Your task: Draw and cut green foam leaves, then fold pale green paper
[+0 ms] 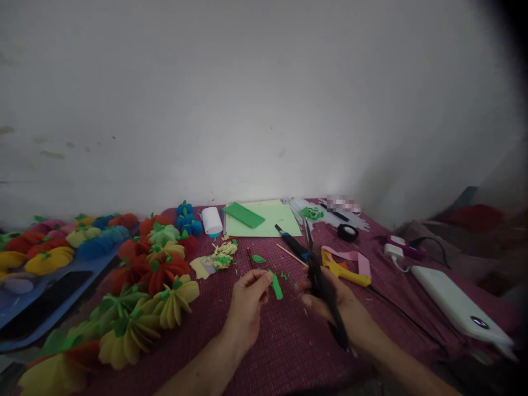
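Observation:
My left hand (247, 300) is closed in a pinch, thumb against forefinger, at a small green paper strip (277, 288) whose upper end meets the fingertips. In my right hand (334, 300) is a pair of dark-handled scissors (317, 269), blades pointing up and away, tips slightly apart. Tiny green paper scraps (284, 275) lie on the cloth between the hands. Just beyond my left hand rest a green leaf-shaped cutout (258, 258) and a thin dark red stick (249, 257). A blue-and-black cutter-like tool (292, 242) lies behind the scissors, beside a thin wooden stick (292, 254).
Colourful paper pumpkins (165, 269) crowd the left side, near a dark phone (45, 302). Pale green sheets (272, 220) bear a green paper piece (244, 214). A yellow glue gun (344, 272), black tape roll (347, 232) and white power bank (457, 302) occupy the right.

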A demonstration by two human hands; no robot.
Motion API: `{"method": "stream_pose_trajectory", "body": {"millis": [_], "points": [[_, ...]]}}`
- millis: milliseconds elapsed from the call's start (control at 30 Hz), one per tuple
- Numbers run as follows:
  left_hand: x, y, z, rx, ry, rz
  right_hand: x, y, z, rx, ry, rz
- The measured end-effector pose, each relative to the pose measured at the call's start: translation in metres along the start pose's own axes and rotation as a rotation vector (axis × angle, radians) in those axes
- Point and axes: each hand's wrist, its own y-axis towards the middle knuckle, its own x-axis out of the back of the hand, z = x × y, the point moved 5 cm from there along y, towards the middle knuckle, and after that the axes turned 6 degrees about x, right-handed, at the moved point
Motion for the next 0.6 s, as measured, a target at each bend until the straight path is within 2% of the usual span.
{"method": "stream_pose_trajectory", "body": {"millis": [67,167,267,433,600], "points": [[0.0,-0.001,-0.001,-0.024,-0.015,-0.001,-0.016,0.01,0.001,0.011,0.081,-0.033],[0.001,-0.001,-0.003,-0.048,-0.031,-0.015,-0.038,0.023,0.002,0.017,0.146,-0.011],[0.003,0.0,-0.005,-0.083,-0.031,-0.034,-0.05,0.032,0.004,0.061,0.188,0.002],[0.005,0.002,-0.007,-0.123,-0.02,-0.061,-0.052,0.031,0.003,0.088,0.212,-0.02],[0.003,0.0,-0.006,-0.075,-0.06,-0.039,-0.042,0.029,0.003,0.081,0.158,-0.021]]}}
